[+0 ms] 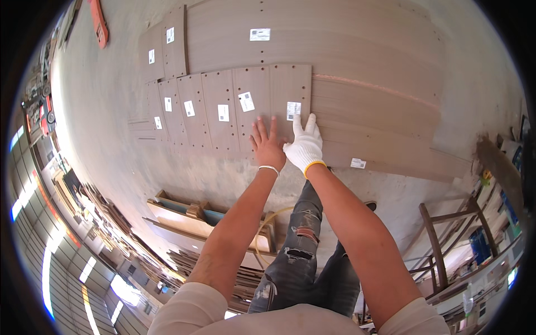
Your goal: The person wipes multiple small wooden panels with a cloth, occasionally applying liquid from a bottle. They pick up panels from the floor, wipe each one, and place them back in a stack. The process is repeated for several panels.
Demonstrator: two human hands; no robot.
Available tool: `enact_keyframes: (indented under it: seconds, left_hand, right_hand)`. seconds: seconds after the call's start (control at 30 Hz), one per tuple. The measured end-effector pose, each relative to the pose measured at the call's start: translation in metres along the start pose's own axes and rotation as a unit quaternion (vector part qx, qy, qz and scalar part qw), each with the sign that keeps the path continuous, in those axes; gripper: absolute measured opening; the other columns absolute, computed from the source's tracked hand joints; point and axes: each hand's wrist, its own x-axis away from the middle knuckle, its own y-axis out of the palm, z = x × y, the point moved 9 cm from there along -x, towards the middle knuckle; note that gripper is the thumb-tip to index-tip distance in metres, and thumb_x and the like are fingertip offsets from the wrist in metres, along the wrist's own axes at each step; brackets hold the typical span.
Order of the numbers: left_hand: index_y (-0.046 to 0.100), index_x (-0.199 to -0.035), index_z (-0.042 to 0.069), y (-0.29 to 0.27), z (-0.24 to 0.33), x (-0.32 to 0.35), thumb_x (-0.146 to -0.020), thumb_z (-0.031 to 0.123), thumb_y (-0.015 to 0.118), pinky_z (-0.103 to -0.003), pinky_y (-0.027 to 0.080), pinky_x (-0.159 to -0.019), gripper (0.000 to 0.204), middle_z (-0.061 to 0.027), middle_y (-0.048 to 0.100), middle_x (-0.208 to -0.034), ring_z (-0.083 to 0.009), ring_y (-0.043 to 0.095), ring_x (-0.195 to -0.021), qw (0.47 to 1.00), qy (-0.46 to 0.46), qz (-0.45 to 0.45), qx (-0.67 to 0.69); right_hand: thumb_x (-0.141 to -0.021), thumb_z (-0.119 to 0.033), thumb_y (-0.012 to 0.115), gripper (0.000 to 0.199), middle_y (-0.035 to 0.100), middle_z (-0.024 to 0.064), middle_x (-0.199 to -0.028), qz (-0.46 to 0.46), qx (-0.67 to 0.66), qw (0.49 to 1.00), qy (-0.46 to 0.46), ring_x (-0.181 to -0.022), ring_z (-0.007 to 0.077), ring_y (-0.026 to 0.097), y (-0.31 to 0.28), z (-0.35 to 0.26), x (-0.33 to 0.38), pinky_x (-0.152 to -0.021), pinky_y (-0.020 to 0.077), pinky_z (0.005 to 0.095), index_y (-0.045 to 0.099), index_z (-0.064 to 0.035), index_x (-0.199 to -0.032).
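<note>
My left hand point(269, 145), bare with a pale band at the wrist, lies with spread fingers on the near part of a brown wood-grain panel point(258, 78). Close beside it, my right hand point(304, 142) wears a white knit glove with a yellow cuff. Its fingers are stretched toward a white label point(293, 110) on the rightmost panel point(290, 84) of an overlapping row. Neither hand appears wrapped around anything. Several panels of the row carry drilled holes along their edges and white labels. Underneath and to the right extends a larger panel point(374, 117).
Another large panel point(335, 33) lies at the far side, with smaller ones at its left. An orange-red tool or handle point(99, 23) sits far left. Behind my legs is a wooden crate-like stack point(184, 220). A brown frame point(438, 245) stands at right.
</note>
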Motion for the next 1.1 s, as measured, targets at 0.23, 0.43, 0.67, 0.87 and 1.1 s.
enact_keyframes:
  seconds: [0.23, 0.43, 0.67, 0.87, 1.1]
  left_hand:
    - [0.020, -0.170, 0.024, 0.007, 0.019, 0.003, -0.095, 0.016, 0.065, -0.060, 0.021, -0.127, 0.088, -0.0101, 0.009, -0.179, -0.0362, 0.014, -0.163, 0.993, -0.012, -0.101, -0.062]
    - [0.022, -0.169, 0.020, 0.024, -0.030, 0.087, -0.091, 0.017, 0.059, -0.062, 0.029, -0.124, 0.086, -0.0027, 0.017, -0.178, -0.0325, 0.024, -0.161, 0.935, -0.107, -0.301, -0.156]
    - [0.070, -0.130, 0.006, 0.103, 0.011, 0.185, -0.093, 0.031, 0.057, -0.051, 0.049, -0.111, 0.046, -0.0210, 0.060, -0.146, -0.0430, 0.060, -0.131, 0.926, 0.128, -0.295, -0.196]
    - [0.078, -0.111, 0.007, 0.078, 0.281, 0.430, -0.101, 0.022, 0.061, -0.042, 0.056, -0.092, 0.025, -0.0187, 0.077, -0.108, -0.0355, 0.073, -0.104, 0.867, 0.359, -0.338, 0.074]
    - [0.077, -0.110, 0.003, 0.073, 0.397, 0.671, -0.099, 0.018, 0.063, -0.039, 0.059, -0.085, 0.023, -0.0199, 0.077, -0.104, -0.0325, 0.076, -0.094, 0.735, 0.504, -0.453, -0.018]
  right_hand:
    - [-0.087, -0.025, 0.073, 0.073, 0.042, 0.0224, -0.164, 0.045, -0.380, 0.923, 0.032, -0.143, 0.0370, 0.051, 0.021, 0.174, 0.084, -0.119, 0.0409, 0.0402, 0.051, -0.0156, -0.156]
    - [-0.094, -0.004, 0.065, 0.057, 0.062, 0.0177, -0.148, 0.062, -0.529, 0.816, 0.225, -0.141, 0.0265, 0.055, 0.095, 0.402, 0.270, -0.119, 0.0402, 0.0330, 0.056, 0.0002, -0.150]
    - [-0.090, -0.017, 0.061, 0.038, 0.075, 0.0188, -0.106, 0.117, -0.406, 0.852, 0.309, -0.102, 0.0267, 0.071, 0.169, 0.500, 0.499, -0.089, 0.0539, 0.0395, 0.072, -0.0078, -0.125]
    - [-0.088, -0.019, 0.062, 0.034, 0.077, 0.0179, -0.106, 0.216, -0.587, 0.672, 0.396, -0.099, 0.0300, 0.073, 0.131, 0.477, 0.672, -0.089, 0.0551, 0.0384, 0.075, -0.0073, -0.117]
    - [-0.090, -0.016, 0.062, 0.036, 0.078, 0.0156, -0.109, 0.403, -0.598, 0.552, 0.418, -0.106, 0.0288, 0.074, 0.161, 0.521, 0.831, -0.095, 0.0554, 0.0374, 0.075, -0.0051, -0.122]
